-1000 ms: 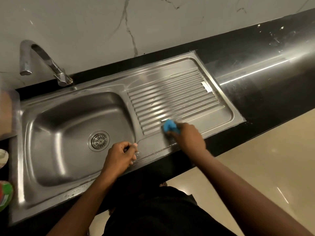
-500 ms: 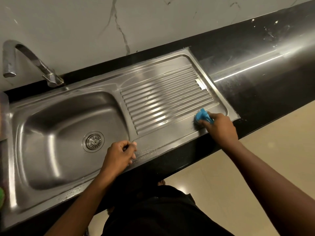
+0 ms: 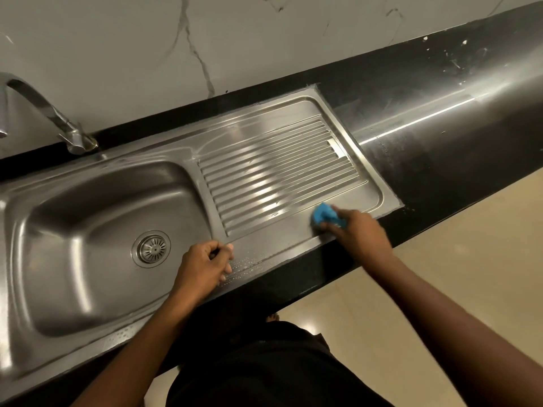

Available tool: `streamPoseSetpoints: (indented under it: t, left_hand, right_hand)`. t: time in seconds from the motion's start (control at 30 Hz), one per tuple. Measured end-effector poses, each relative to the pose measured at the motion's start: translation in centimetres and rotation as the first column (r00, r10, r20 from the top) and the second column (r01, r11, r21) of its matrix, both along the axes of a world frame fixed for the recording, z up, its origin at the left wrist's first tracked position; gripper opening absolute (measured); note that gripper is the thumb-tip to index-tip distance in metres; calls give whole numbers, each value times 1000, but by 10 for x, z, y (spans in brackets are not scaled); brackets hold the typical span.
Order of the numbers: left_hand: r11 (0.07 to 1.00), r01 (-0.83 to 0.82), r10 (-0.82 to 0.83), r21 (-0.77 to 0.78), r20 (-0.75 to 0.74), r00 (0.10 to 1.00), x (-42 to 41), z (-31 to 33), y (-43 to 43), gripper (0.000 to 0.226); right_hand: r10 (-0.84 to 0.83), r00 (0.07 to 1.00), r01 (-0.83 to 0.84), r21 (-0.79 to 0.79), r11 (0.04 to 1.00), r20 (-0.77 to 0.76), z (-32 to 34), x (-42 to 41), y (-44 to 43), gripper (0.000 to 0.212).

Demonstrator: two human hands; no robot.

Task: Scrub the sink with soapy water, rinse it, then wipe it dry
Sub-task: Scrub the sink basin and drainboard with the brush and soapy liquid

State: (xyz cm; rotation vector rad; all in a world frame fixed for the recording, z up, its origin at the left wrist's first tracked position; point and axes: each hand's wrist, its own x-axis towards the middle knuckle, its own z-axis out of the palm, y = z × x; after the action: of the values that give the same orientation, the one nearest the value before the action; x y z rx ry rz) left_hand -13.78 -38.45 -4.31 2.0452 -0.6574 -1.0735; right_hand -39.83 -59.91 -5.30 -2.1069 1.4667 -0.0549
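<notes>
Pressing a blue pad (image 3: 322, 214) onto the sink (image 3: 152, 155) with the right hand (image 3: 360, 235). Sponge or cloth, can't tell.

Edges / room:
- The pad sits on the smooth front strip of the drainboard (image 3: 279, 177), just in front of the last rib.
- The sink's front rim is just beside the pad on the near side, then a narrow band of black table (image 3: 440, 136), then the drop to the floor (image 3: 440, 274).
- The drainboard's right end is near. Beyond it the table runs on, bare and streaked.
- To the left, the smooth strip is open as far as the left hand (image 3: 202, 265).
- The wall (image 3: 264, 39) is well behind. The faucet (image 3: 44, 113) is at the far back left, well apart from both hands.

Fingers vs pad:
- The right fingers (image 3: 338, 214) are curled over the pad and pinching it from above. The blue bulges out ahead of the fingertips toward the ribs, and the rest is hidden under the hand.
- The left fingers (image 3: 221, 251) are curled into a loose fist with nothing visible inside. The fist rests on the front rim at the corner between the basin (image 3: 88, 230) and the drainboard, well apart from the pad.

Sink look:
- It is stainless, with glare streaks across the ribs.
- Droplets or suds (image 3: 249, 261) lie on the front rim right of the left hand, with more along the rim in front of the basin.
- The basin has a round strainer drain (image 3: 151, 248).
</notes>
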Motion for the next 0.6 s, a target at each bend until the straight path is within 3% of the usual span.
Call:
streamPoseSetpoints:
  t: [0.27,0.4,0.6]
  left_hand:
    - [1000,-7,7,18,8,1000,-3,3,-1,28]
    - [1000,-11,11,16,10,1000,-6,3,-5,27]
    - [1000,-1,1,0,15,1000,-12,2,-17,29]
  right_hand:
    - [-231,970,235,-37,971,79,9,-27,-62,53]
    - [-108,982,106,21,994,153,-4,17,-18,51]
    - [170,983,-170,-9,985,64,-23,43,38,62]
